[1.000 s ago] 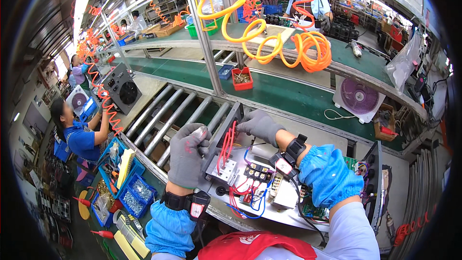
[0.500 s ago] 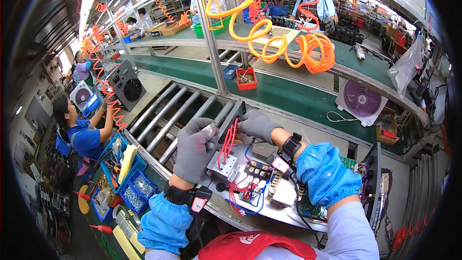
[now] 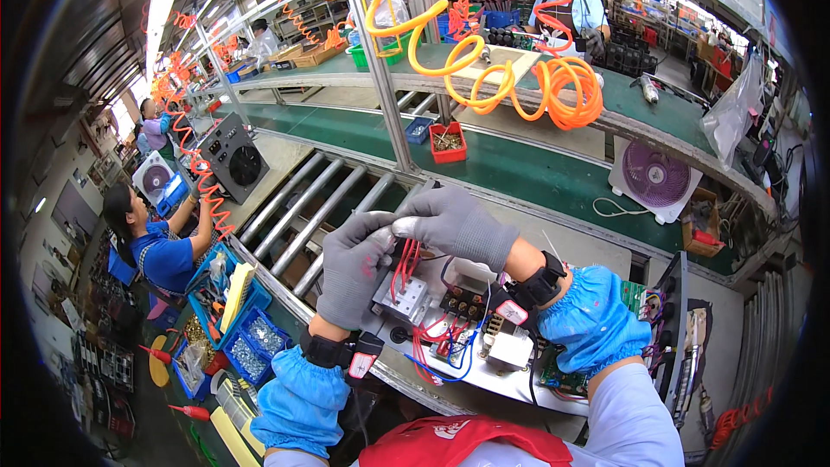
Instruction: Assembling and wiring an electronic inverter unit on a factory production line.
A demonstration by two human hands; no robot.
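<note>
Bare-wired electrical chassis under two gloved hands, seen from above. Nearest, at the lower edge, lies a red cloth garment [image 3: 467, 443]. Just above it, the open metal chassis [image 3: 519, 389] occupies the centre and lower right of the frame; its long axis runs from mid-frame down toward the lower right, where a dark end panel [image 3: 678, 320] stands upright. The left hand [image 3: 350, 272] lies at the chassis's left end, the right hand [image 3: 458, 227] crosses over from the right, and their fingertips meet above the red leads [image 3: 404, 270]. Both hands are bent into a pinch; whether a small part sits between the fingertips cannot be told. The principal relation: the leads run steeply, from a silver-grey block [image 3: 402, 298] up toward the joined fingertips, their upper ends hidden by the gloves. The left hand is the nearer to this block, just beside it; contact is not resolved. The black terminal block [image 3: 462, 303] lies to its right, below the right hand. Beyond, at centre left, are the conveyor rollers [image 3: 333, 216]; farther, a red bin [image 3: 448, 147] beside the green belt [image 3: 337, 128]; uppermost, a coiled orange hose [image 3: 566, 97].
</note>
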